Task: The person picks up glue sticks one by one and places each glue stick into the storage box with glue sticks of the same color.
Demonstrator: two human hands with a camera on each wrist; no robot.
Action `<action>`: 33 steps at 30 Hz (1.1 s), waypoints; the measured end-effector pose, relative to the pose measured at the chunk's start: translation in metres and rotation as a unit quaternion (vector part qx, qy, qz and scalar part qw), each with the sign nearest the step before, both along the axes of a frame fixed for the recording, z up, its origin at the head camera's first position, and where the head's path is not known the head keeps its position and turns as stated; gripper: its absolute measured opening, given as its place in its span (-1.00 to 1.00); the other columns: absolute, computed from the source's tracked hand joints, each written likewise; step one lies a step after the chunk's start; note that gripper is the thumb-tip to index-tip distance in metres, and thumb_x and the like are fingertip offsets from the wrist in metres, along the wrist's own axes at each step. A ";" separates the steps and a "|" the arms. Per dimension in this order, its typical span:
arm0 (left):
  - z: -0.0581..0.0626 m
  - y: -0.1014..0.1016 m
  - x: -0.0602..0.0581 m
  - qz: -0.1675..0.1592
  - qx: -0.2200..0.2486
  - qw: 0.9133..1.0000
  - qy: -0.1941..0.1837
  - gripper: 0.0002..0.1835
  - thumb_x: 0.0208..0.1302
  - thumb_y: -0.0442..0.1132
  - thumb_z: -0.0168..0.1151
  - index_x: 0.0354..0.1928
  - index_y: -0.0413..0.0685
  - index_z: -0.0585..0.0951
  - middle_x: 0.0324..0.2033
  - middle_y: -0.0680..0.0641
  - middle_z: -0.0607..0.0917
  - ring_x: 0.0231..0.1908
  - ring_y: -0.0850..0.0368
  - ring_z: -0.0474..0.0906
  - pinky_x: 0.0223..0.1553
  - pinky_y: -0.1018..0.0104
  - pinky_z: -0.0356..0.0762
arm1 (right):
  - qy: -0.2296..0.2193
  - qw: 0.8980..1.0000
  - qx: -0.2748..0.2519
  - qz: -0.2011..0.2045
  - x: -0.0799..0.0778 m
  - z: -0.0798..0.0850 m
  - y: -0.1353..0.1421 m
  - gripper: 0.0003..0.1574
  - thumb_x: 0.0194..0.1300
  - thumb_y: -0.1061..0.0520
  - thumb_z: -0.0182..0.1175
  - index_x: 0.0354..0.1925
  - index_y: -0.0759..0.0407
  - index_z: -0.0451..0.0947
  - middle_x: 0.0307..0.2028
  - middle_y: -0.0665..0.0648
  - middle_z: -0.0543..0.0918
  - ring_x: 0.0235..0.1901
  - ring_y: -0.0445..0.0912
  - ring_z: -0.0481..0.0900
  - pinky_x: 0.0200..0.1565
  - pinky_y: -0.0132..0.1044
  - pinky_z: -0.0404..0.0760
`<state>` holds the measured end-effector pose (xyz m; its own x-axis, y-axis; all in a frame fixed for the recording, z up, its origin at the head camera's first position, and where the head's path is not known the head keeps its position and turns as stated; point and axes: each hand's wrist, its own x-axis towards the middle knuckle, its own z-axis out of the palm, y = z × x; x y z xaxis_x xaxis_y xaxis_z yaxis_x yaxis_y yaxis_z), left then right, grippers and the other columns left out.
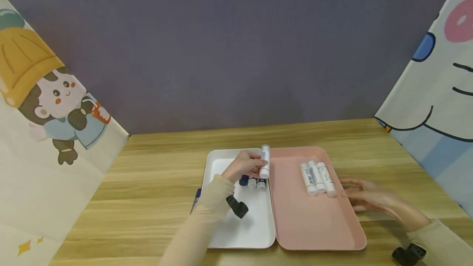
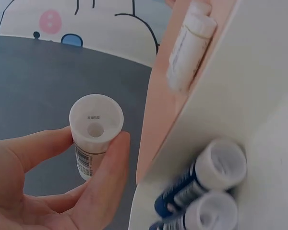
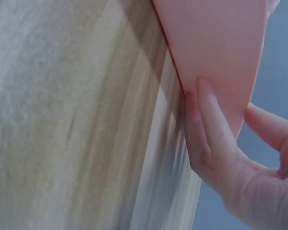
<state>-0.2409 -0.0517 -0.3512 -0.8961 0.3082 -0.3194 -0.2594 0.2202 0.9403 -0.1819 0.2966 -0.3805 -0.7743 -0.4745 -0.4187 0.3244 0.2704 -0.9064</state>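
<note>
My left hand [image 1: 244,165] pinches a white glue stick [image 1: 265,161] between thumb and fingers, above the line where the two trays meet. In the left wrist view, its round recessed base faces the camera and a barcode shows on its side. Below that hand, several glue sticks [image 1: 261,184] with dark blue and white parts lie in the white tray [image 1: 255,239]. Three white glue sticks [image 1: 316,177] lie side by side in the pink tray [image 1: 314,229]. At the pink tray's right side, my right hand [image 1: 373,196] touches the wall with loosely extended fingers.
Both trays stand side by side on a wood-grain table [image 1: 148,184]. A dark blue printed item [image 1: 196,199], partly hidden by the left sleeve, lies at the white tray's left edge. Behind the table rises a grey wall [image 1: 236,52], with cartoon-printed sheets at both sides.
</note>
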 end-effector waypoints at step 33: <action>-0.017 0.075 0.000 -0.001 0.000 1.000 -0.005 -0.62 0.05 -0.40 0.22 -0.07 -0.41 0.43 -0.54 -0.13 0.56 -0.56 0.08 0.53 -0.40 0.18 0.60 | -0.007 1.000 -0.017 -0.001 0.000 -0.002 0.003 -0.08 0.26 0.18 0.03 0.20 0.57 -0.37 -0.13 0.14 0.54 -0.16 -0.01 0.53 -0.15 -0.06 0.55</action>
